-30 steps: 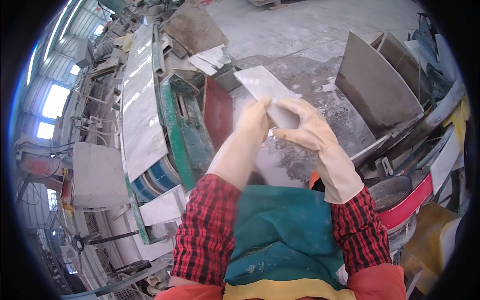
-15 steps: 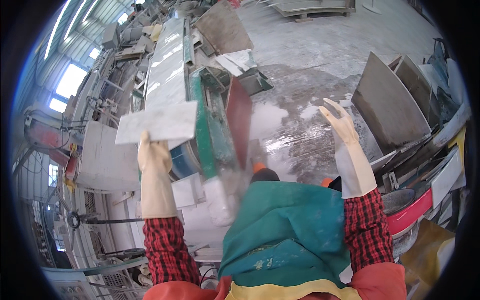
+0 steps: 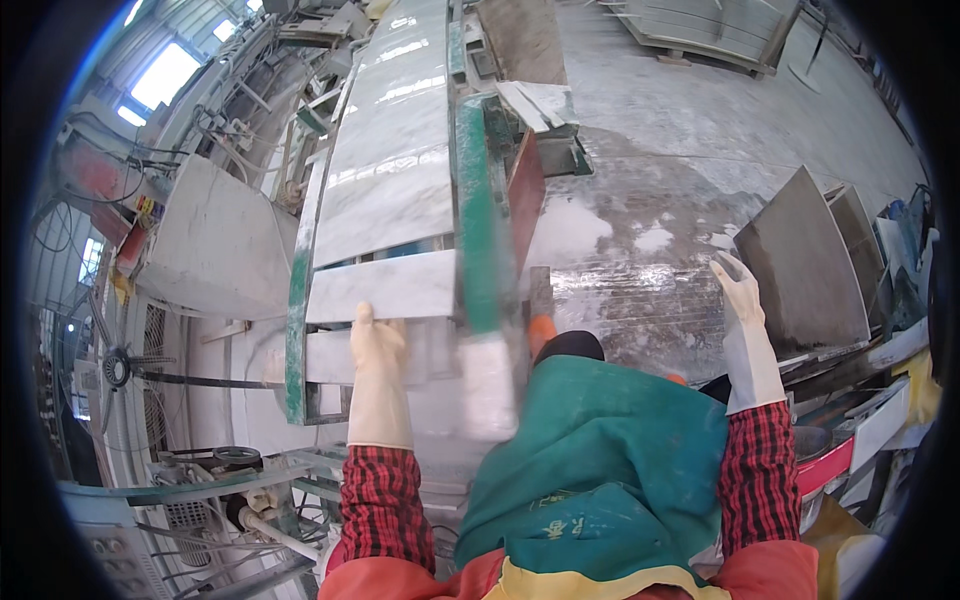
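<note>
Left hand [image 3: 380, 345] is pinching a pale slab [image 3: 385, 287]; right hand [image 3: 742, 295] is hovering half-spread; light characters [image 3: 567, 526] are marking the apron [image 3: 600, 440].

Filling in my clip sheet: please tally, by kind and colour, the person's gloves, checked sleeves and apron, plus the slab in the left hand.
Cream gloves: 2
Red-and-black checked sleeves: 2
Green apron: 1
White rectangular slab: 1
Total: 6

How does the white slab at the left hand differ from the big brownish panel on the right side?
The white slab is pale; the brownish panel is darker and duller. The slab is a narrow strip; the panel looks larger and broader. The left hand grips the slab, while the panel stands tilted. Both are flat pieces.
</note>
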{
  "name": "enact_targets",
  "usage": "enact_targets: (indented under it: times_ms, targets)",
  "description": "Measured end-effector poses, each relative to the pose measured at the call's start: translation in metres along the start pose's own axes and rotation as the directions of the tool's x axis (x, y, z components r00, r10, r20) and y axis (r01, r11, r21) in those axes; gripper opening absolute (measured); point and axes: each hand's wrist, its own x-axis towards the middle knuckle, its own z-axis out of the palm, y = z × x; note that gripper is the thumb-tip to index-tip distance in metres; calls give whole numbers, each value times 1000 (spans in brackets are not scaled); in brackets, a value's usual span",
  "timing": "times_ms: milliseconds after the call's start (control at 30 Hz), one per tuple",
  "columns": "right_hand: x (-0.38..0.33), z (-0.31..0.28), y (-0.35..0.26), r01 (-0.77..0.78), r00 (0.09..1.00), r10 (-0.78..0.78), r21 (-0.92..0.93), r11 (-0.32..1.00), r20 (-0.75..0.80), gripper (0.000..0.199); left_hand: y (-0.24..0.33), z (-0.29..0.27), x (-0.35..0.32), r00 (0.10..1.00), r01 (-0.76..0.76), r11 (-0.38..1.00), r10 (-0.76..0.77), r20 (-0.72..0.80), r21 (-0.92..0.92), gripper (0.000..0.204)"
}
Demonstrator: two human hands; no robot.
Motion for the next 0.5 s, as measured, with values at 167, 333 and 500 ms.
enact_targets:
  times_ms: [167, 333, 500]
  targets:
    - [-4, 4, -4, 36, 999, -35, -36, 999, 8, 55, -12, 2, 23, 999, -42, 986, 42, -1, -162, 35]
    - [-4, 6, -2, 10, 1000, -11, 47, 999, 27, 51, -12, 9, 30, 999, -31, 991, 33, 14, -131, 36]
    - [-5, 3, -6, 34, 999, -34, 18, 999, 37, 51, -15, 21, 30, 998, -60, 993, 59, -9, -103, 36]
